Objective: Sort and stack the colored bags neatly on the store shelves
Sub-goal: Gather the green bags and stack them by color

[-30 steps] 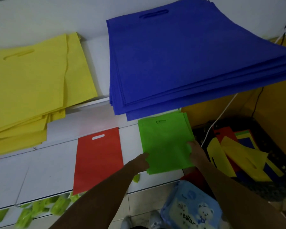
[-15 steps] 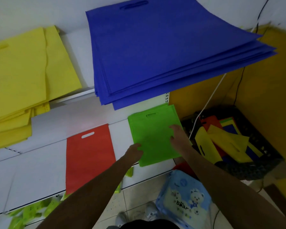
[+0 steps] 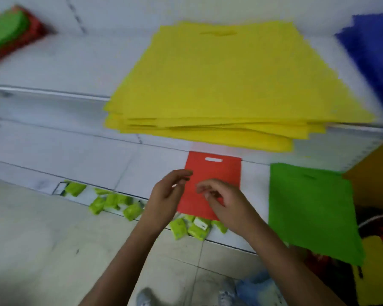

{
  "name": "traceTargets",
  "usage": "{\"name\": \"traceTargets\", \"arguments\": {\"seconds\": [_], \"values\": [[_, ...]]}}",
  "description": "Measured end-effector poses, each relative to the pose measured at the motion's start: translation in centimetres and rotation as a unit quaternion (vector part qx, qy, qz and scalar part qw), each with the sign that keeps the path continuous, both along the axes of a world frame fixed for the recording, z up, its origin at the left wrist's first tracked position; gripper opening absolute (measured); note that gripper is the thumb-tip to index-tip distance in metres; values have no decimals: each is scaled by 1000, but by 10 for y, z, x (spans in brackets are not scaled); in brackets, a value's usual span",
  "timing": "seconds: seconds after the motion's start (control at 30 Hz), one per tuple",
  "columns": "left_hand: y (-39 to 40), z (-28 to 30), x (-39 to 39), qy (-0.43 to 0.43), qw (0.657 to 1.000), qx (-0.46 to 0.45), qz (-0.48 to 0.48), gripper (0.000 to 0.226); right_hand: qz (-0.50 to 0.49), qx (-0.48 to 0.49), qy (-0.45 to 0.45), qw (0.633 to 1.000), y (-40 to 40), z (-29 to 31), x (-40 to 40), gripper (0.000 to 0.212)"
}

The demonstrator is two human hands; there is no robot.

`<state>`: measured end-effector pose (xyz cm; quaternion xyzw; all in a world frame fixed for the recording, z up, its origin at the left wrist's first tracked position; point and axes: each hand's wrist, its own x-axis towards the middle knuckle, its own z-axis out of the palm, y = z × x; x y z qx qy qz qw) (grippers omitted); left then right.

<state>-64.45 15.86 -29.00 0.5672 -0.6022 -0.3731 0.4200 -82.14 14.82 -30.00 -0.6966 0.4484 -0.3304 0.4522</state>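
White shelves point(image 3: 60, 149) — yellow bags point(image 3: 228, 85) stacked above.

Two bare forearms come up from the bottom of the frame, with no sleeves, watch, rings or gloves on them. The left hand point(image 3: 164, 195) and the right hand point(image 3: 227, 203) are bare too, the nails short as far as the blur shows. At the bottom edge sit two grey-white shoes point(image 3: 145, 297), blurred, their details unreadable.

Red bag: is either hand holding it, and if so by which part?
Nothing is held. Both the left hand and right hand are over the red bag, fingers loosely curled, gripping nothing.
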Motion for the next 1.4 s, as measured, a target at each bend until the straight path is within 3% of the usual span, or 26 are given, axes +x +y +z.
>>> {"name": "traceTargets", "arguments": {"seconds": [0.23, 0.5, 0.73, 1.0, 1.2, 1.3, 1.33, 1.4], "values": [[82, 80, 188, -32, 985, -108, 128, 28, 165, -63, -31, 984, 21, 91, 194, 31], [122, 131, 385, -1, 930, -229, 286, 27, 193, -137, -102, 966, 19, 157, 383, 33], [82, 157, 450, 36, 922, -274, 271, 29, 177, -130, -117, 969, -7, 181, 462, 29], [-12, 172, 527, 43, 933, -283, 217, 26, 158, -98, -184, 965, -99, 202, 506, 27], [-80, 199, 585, -88, 935, -260, 226, 27, 53, -132, -170, 975, -154, 218, 523, 23], [-108, 213, 608, -209, 922, -209, 250, 33, -15, -172, -145, 974, -171, 220, 521, 20], [-120, 216, 613, -253, 921, -173, 242, 39, -43, -186, -110, 975, -176, 219, 520, 18], [-146, 215, 626, -326, 922, -74, 195, 56, -97, -219, 44, 970, -188, 216, 517, 11]]}}
